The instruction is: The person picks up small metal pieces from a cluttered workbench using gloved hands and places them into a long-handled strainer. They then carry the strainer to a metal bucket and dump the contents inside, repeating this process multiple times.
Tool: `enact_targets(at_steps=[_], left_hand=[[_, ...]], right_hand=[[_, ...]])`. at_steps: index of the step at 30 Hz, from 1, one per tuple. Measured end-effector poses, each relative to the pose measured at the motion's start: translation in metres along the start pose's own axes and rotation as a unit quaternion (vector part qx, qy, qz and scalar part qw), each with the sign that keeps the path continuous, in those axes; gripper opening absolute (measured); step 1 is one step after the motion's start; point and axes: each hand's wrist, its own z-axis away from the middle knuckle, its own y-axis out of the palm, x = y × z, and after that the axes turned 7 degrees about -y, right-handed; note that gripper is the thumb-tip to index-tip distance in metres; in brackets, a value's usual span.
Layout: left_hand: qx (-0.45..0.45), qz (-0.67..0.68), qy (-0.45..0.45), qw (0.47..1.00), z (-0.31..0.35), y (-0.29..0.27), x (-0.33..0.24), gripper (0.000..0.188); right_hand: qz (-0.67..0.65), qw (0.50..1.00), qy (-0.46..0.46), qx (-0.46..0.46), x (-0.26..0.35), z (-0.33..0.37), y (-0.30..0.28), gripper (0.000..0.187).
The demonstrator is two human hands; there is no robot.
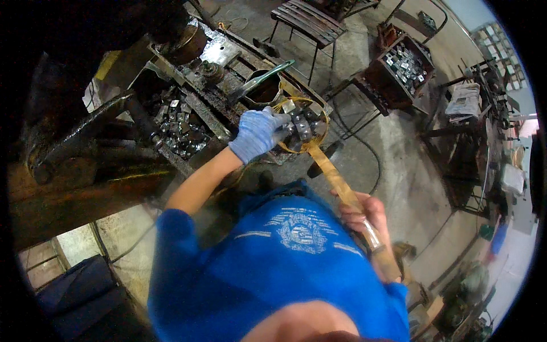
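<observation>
Above a concrete floor [387, 142], just beside the tin [271, 92], a yellow-rimmed basket [326, 128] of metal blocks [304, 129], probably heavy, is best held by its handle [336, 181], clasped by the right hand [367, 214]; whether blocks are pinched by the gloved left hand [255, 134] cannot be told.

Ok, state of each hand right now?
Left hand: gloved, fingers at the metal pieces in the yellow-rimmed basket; grip can't be told.
Right hand: closed, holding the basket's long tan handle.

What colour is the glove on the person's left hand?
The glove is pale blue; the head view shows it best.
</observation>
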Motion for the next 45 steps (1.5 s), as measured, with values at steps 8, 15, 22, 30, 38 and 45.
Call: enact_targets(at_steps=[8,15,22,30,38,45], left_hand=[[-0.003,0.028,-0.01,1.0,-0.006,0.015,0.012,0.043],[-0.084,0.085,-0.02,0.993,-0.003,0.029,0.016,0.048],[-0.065,0.105,0.011,0.992,-0.007,0.028,0.024,0.042],[-0.065,0.098,0.014,0.993,0.009,0.003,0.046,0.038],[-0.116,0.11,-0.281,0.946,0.081,0.028,0.26,0.049],[0.043,-0.15,-0.297,0.942,0.054,0.104,0.308,0.059]], right_hand=[[0.008,1.0,0.009,0.006,0.007,0.0,0.005,0.072],[0.01,1.0,0.019,-0.02,0.013,-0.004,0.014,0.068],[-0.029,0.999,0.02,0.002,0.008,0.001,0.005,0.077],[0.012,1.0,0.008,-0.002,0.009,-0.001,0.005,0.088],[0.039,0.999,-0.01,-0.02,0.006,-0.001,0.008,0.087],[-0.001,1.0,-0.006,-0.019,0.007,0.003,0.009,0.085]])
